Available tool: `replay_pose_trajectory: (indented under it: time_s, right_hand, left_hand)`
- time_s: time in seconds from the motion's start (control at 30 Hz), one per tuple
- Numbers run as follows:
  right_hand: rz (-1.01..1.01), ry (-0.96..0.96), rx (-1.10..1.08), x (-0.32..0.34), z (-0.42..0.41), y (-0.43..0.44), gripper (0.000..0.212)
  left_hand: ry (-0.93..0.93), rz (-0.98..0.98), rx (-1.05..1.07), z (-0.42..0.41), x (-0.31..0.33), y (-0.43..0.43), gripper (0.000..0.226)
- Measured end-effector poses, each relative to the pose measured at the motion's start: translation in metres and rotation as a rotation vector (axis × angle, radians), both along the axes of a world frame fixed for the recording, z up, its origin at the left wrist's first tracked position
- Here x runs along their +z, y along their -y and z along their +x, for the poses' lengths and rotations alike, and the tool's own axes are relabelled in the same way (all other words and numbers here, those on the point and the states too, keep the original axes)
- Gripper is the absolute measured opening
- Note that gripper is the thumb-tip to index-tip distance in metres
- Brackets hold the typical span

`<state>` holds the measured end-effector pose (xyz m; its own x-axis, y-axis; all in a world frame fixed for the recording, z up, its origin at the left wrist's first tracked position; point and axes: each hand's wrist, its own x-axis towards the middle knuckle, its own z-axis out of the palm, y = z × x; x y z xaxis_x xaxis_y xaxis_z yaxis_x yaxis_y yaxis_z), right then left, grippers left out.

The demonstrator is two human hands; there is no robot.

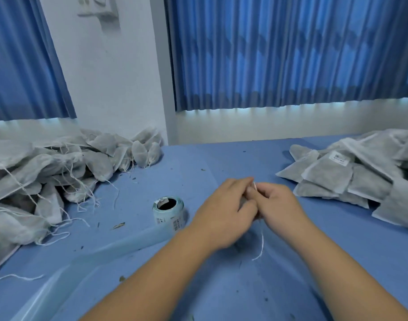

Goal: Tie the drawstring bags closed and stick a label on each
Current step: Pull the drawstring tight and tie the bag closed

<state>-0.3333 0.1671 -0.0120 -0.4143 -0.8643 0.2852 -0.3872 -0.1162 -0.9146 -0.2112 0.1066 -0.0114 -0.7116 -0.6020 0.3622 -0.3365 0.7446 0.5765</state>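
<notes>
The drawstring bag (244, 199) in work sits at the middle of the table, almost wholly hidden between the two hands; only a sliver of grey fabric shows there. Its drawstring (262, 243) peeks out at the fingertips and one loose end trails down toward six o'clock, onto the blue table (221, 158). The left hand (224, 212) has its fingers curled over the bag and grips it, while the right hand (279, 205) is closed in a pinch on the string at the bag's neck. This looks like the tying step: the neck seems drawn in and the knot is being formed or tightened, though the knot itself cannot be seen. I see no label on this bag, so next the knot needs a firm pull, and then one hand must let go and reach for the label roll (168, 210), which stands on end near the hands at nine o'clock, with its pale backing strip (106, 253) running off toward seven o'clock. Farther out at nine to ten o'clock lies the heap of untied bags (48, 177), strings straggling loose. At two to three o'clock is the pile of finished bags (351, 179), one showing a white label (339, 158); the labelled bag probably belongs there. Blue curtains (291, 54) hang behind at twelve.
</notes>
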Motion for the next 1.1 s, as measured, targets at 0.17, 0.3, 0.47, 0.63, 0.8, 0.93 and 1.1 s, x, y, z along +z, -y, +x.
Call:
replay_pose_trajectory:
  time_s: [0.17,0.3,0.47,0.63,0.8,0.93,1.1]
  right_hand:
    - [0.180,-0.201,0.080,0.005,-0.005,-0.009,0.037]
    - [0.235,-0.338,0.126,0.014,-0.010,-0.020,0.040]
    - [0.188,-0.270,0.090,0.024,-0.022,-0.033,0.018]
    - [0.065,-0.225,0.059,0.022,-0.019,-0.034,0.016]
    - [-0.093,-0.199,0.019,0.016,-0.008,-0.026,0.019]
    - [-0.045,-0.289,0.058,0.006,0.006,-0.020,0.023]
    - [0.023,-0.422,0.121,0.009,0.009,-0.027,0.028]
  left_hand:
    - [-0.047,-0.038,-0.054,-0.001,-0.013,-0.001,0.069]
    - [0.013,-0.077,-0.058,0.011,-0.013,0.003,0.067]
    - [0.028,-0.083,-0.019,0.021,-0.010,0.004,0.013]
    - [-0.075,0.096,-0.058,0.019,0.000,-0.010,0.024]
    - [-0.456,0.620,-0.111,0.016,0.008,-0.018,0.022]
    - [-0.678,0.751,-0.118,0.018,0.011,-0.017,0.027]
    - [-0.518,0.405,0.065,0.019,0.004,-0.007,0.027]
